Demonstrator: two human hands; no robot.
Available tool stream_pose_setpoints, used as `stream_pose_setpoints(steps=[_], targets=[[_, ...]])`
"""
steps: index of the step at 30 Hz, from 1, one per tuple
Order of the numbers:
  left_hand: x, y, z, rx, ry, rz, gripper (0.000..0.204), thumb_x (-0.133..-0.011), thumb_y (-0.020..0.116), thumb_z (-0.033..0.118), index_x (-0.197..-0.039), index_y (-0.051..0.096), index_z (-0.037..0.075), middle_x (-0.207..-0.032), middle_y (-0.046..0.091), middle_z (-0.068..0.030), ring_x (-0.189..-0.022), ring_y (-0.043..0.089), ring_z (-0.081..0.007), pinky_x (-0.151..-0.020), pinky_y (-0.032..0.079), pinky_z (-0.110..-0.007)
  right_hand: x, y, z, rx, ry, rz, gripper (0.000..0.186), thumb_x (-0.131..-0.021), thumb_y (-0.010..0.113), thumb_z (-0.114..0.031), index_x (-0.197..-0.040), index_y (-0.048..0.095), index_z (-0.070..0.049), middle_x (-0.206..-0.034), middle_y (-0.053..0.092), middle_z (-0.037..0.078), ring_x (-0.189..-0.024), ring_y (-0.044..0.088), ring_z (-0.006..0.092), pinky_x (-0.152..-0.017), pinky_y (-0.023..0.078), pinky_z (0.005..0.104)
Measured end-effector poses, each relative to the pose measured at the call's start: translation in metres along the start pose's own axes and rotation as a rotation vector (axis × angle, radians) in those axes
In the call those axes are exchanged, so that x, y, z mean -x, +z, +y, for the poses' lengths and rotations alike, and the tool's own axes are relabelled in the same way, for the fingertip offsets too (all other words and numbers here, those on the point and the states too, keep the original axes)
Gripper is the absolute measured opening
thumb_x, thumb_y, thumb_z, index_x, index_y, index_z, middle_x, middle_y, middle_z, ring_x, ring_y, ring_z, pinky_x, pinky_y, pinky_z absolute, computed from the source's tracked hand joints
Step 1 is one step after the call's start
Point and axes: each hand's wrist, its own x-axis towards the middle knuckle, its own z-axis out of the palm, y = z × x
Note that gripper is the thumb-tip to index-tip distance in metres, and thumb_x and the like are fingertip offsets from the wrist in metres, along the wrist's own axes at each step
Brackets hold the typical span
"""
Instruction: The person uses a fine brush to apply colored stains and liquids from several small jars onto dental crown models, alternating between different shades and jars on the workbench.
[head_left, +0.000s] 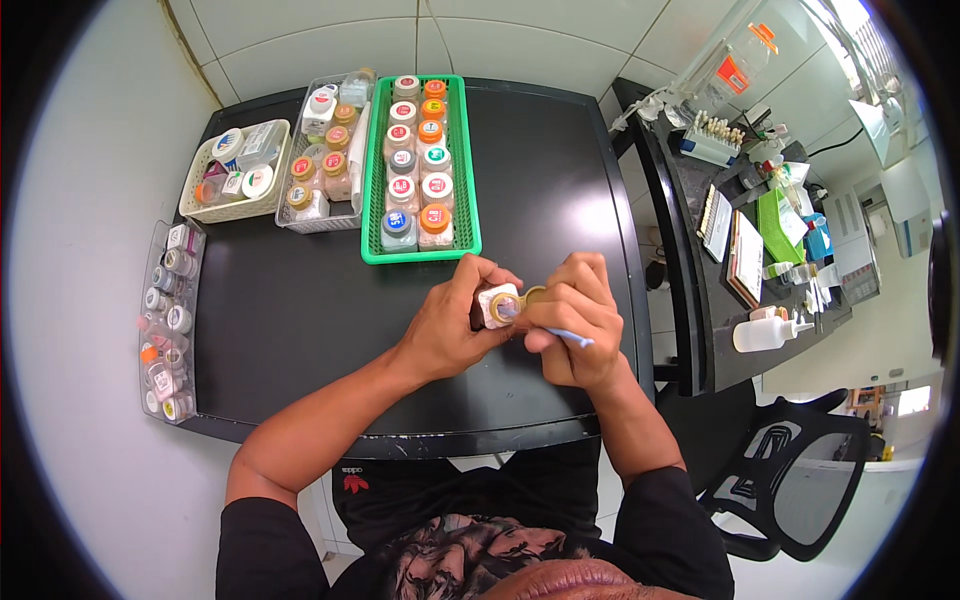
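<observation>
My left hand [450, 330] grips a small squarish jar [492, 306] with whitish contents or label and a gold-coloured rim round its open mouth. A gold-coloured lid [535, 295] stands beside the mouth, by my right fingers. My right hand [585, 315] is closed on a light blue stick-like tool [568, 334], whose inner end is at the jar's mouth; how far it reaches inside is hard to tell. Both hands are over the black table [290, 360], just in front of the green basket [373, 250] of lidded jars.
A grey basket [290, 224] and a cream basket [225, 212] of containers stand at back left, a clear tray [150, 390] of small bottles along the left edge. At right are a cluttered side counter [725, 365] with a squeeze bottle [760, 334] and a black chair [800, 480].
</observation>
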Motion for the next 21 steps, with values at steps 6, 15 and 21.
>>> stream_pose_setpoints(steps=[6, 15, 21], targets=[[-0.0025, -0.0045, 0.0095, -0.05, -0.051, -0.033, 0.055, -0.086, 0.085, 0.012, -0.127, 0.05, 0.003, -0.112, 0.065, -0.0136, -0.098, 0.068, -0.0256, -0.086, 0.055, -0.037, 0.0044, -0.0066, -0.0054, -0.046, -0.069, 0.114, 0.032, -0.092, 0.074, -0.041, -0.087, 0.071, -0.009, -0.073, 0.063, 0.0, -0.072, 0.056, 0.0215, -0.078, 0.045, 0.0413], [-0.0037, -0.0033, 0.0014, -0.108, 0.153, -0.034, 0.06, -0.083, 0.079, 0.005, -0.134, 0.048, 0.002, -0.127, 0.053, -0.017, -0.116, 0.058, -0.0308, -0.1, 0.048, -0.04, -0.0006, -0.0007, -0.0029, 0.041, -0.03, 0.006, 0.024, -0.087, 0.078, -0.032, -0.088, 0.071, -0.009, -0.073, 0.063, 0.0, -0.072, 0.054, 0.0221, -0.079, 0.04, 0.0401], [-0.0033, -0.0029, 0.0037, -0.102, 0.155, -0.064, 0.06, -0.085, 0.079, 0.0, -0.135, 0.047, 0.002, -0.127, 0.05, -0.0178, -0.115, 0.057, -0.0337, -0.099, 0.049, -0.042, 0.0048, -0.0015, -0.0023, 0.042, 0.023, 0.093, 0.021, -0.085, 0.079, -0.027, -0.088, 0.073, -0.008, -0.073, 0.063, 0.0, -0.072, 0.053, 0.0225, -0.078, 0.04, 0.0402]])
